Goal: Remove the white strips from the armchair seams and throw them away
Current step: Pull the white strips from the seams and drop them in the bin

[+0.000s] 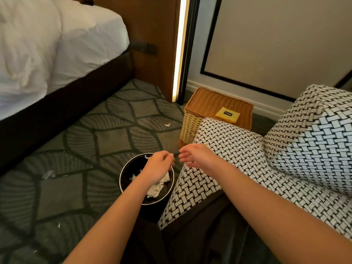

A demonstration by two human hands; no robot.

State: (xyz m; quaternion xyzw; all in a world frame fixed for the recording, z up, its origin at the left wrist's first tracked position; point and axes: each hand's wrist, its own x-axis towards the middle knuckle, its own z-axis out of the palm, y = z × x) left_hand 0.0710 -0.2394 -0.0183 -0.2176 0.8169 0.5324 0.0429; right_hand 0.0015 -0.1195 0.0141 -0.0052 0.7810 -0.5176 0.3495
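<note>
A round black bin stands on the carpet just left of the armchair, which is covered in a black-and-white woven pattern. Crumpled white strips lie inside the bin. My left hand hovers over the bin's far rim with its fingers curled together; nothing is visible in its grip. My right hand is level with it, in front of the chair's left armrest, fingers spread and holding nothing. The two sets of fingertips are a few centimetres apart.
A wicker basket with a yellow card on its lid stands behind the armrest by the wall. The bed fills the upper left. Small white scraps and a clear scrap lie on the patterned carpet.
</note>
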